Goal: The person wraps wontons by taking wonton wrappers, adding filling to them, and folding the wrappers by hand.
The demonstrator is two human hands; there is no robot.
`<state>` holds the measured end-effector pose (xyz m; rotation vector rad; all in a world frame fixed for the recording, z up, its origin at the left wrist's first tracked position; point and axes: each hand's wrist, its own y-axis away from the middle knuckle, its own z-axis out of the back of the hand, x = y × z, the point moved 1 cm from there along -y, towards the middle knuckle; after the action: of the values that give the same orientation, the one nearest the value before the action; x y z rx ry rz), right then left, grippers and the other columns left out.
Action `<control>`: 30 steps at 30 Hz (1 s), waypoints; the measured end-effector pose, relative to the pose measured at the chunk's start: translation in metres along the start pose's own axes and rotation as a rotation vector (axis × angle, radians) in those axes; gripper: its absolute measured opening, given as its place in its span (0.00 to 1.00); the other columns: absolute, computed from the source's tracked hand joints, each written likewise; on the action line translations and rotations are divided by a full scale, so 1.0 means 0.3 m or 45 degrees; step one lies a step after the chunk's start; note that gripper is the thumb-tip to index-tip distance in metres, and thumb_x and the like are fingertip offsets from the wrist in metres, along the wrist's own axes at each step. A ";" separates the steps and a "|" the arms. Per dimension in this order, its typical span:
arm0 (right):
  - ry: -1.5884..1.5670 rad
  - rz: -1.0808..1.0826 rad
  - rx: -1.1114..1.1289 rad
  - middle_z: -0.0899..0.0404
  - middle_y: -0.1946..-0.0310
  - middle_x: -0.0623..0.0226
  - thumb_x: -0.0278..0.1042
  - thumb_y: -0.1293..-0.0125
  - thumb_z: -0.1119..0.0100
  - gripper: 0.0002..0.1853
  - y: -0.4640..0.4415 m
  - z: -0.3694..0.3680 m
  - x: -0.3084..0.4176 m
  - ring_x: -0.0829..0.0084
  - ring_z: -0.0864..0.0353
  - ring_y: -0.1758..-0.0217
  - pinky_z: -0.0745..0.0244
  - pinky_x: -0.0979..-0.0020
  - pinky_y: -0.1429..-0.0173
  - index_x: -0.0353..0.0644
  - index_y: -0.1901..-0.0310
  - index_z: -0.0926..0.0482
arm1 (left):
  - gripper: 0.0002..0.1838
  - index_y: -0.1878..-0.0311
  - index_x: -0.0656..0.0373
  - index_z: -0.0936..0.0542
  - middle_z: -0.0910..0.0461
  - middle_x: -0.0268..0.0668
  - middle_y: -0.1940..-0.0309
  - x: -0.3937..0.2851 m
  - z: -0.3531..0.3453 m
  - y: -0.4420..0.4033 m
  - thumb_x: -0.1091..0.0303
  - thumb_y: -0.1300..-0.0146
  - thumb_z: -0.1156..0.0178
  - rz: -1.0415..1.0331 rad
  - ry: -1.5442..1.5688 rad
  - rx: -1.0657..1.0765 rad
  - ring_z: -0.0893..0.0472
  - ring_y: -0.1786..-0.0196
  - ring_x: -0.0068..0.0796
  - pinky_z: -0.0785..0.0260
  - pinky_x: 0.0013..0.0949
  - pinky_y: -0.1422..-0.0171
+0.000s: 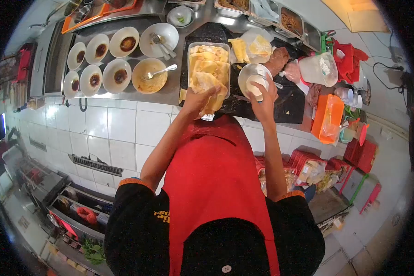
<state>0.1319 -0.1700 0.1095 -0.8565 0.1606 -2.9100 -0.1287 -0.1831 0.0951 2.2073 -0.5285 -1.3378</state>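
Note:
My left hand (199, 102) is closed on a thin yellow dough wrapper (206, 83) at the near end of a clear rectangular tub (228, 76). Several folded yellow dough pieces (209, 57) lie in rows inside that tub. On the right, my right hand (264, 100) has its fingers closed around what looks like a small white cup (256, 84), over a round metal bowl (244, 73). A utensil handle (278, 85) sticks out beside these fingers. Behind the bowl, more yellow wrappers (239, 49) lie next to a plastic bag (258, 46).
Several white bowls with dark sauce (121, 76) stand on the left of the counter. Nearby are a bowl with a fork (145, 85) and a bowl with spoons (147, 39). A white bucket (319, 69) and an orange basket (324, 117) are on the right.

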 end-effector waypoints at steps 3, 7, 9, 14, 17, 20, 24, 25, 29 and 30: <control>-0.353 0.291 0.129 0.42 0.21 0.46 0.48 0.35 0.27 0.21 -0.021 0.038 0.199 0.46 0.47 0.17 0.55 0.47 0.18 0.57 0.42 0.13 | 0.28 0.36 0.64 0.25 0.15 0.41 0.47 0.010 -0.008 -0.003 0.69 0.37 0.25 -0.060 0.004 0.018 0.13 0.49 0.33 0.15 0.35 0.50; -0.173 0.447 0.129 0.39 0.22 0.49 0.41 0.37 0.24 0.23 -0.035 0.014 0.301 0.44 0.40 0.21 0.41 0.55 0.23 0.55 0.40 0.14 | 0.28 0.40 0.64 0.22 0.14 0.40 0.49 -0.014 -0.020 0.031 0.65 0.40 0.22 -0.031 -0.017 0.150 0.13 0.51 0.29 0.18 0.35 0.47; -0.381 0.405 0.143 0.33 0.26 0.48 0.41 0.36 0.25 0.23 -0.049 -0.005 0.280 0.47 0.34 0.24 0.38 0.56 0.25 0.53 0.40 0.14 | 0.28 0.39 0.64 0.22 0.14 0.40 0.49 -0.021 -0.021 0.038 0.66 0.39 0.22 -0.056 -0.053 0.145 0.13 0.50 0.29 0.18 0.35 0.47; -0.726 0.175 0.418 0.17 0.41 0.57 0.27 0.32 0.29 0.23 -0.018 -0.047 0.226 0.66 0.19 0.37 0.24 0.66 0.36 0.41 0.36 0.19 | 0.29 0.39 0.64 0.22 0.14 0.40 0.48 0.018 0.025 0.010 0.62 0.38 0.23 -0.085 -0.007 0.077 0.13 0.49 0.30 0.18 0.35 0.47; -1.074 -0.061 0.374 0.11 0.57 0.61 0.25 0.33 0.29 0.20 -0.005 -0.079 0.238 0.72 0.13 0.51 0.20 0.70 0.46 0.35 0.41 0.18 | 0.31 0.36 0.64 0.25 0.15 0.40 0.48 0.032 0.037 0.006 0.59 0.36 0.24 -0.065 0.142 0.042 0.14 0.48 0.30 0.18 0.35 0.47; -1.326 -0.227 0.353 0.12 0.57 0.63 0.18 0.32 0.32 0.18 -0.009 -0.083 0.273 0.76 0.13 0.55 0.18 0.76 0.49 0.32 0.42 0.19 | 0.33 0.33 0.63 0.28 0.16 0.39 0.47 0.008 0.041 0.026 0.58 0.34 0.26 -0.043 0.287 -0.012 0.14 0.46 0.31 0.18 0.36 0.49; -1.381 -0.173 0.359 0.12 0.56 0.61 0.18 0.32 0.33 0.18 -0.045 -0.076 0.325 0.75 0.12 0.53 0.17 0.74 0.46 0.31 0.41 0.20 | 0.26 0.33 0.61 0.28 0.17 0.39 0.45 0.016 0.055 0.033 0.59 0.27 0.33 0.037 0.337 0.054 0.15 0.46 0.32 0.17 0.39 0.46; -1.394 -0.122 0.383 0.11 0.55 0.61 0.18 0.32 0.33 0.18 -0.056 -0.071 0.347 0.75 0.12 0.53 0.17 0.73 0.45 0.31 0.41 0.21 | 0.27 0.32 0.61 0.28 0.17 0.39 0.45 0.013 0.060 0.042 0.59 0.27 0.33 0.022 0.172 0.021 0.15 0.45 0.32 0.18 0.38 0.45; -1.384 -0.170 0.491 0.11 0.55 0.60 0.17 0.33 0.33 0.19 -0.076 -0.078 0.383 0.75 0.12 0.53 0.17 0.73 0.44 0.32 0.41 0.21 | 0.28 0.31 0.63 0.29 0.18 0.41 0.44 0.011 0.068 0.077 0.59 0.26 0.34 -0.120 -0.134 0.010 0.16 0.45 0.32 0.19 0.37 0.44; -1.220 -0.119 0.460 0.11 0.56 0.61 0.20 0.33 0.31 0.20 -0.080 -0.080 0.388 0.74 0.12 0.53 0.17 0.73 0.46 0.33 0.41 0.20 | 0.28 0.31 0.63 0.29 0.18 0.41 0.44 0.026 0.084 0.069 0.59 0.26 0.34 -0.122 -0.131 0.008 0.16 0.45 0.32 0.19 0.37 0.44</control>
<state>0.0198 -0.1595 0.1546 -2.0302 -0.4673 -2.1460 -0.1493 -0.2094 0.0921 2.2023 -0.4698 -1.5079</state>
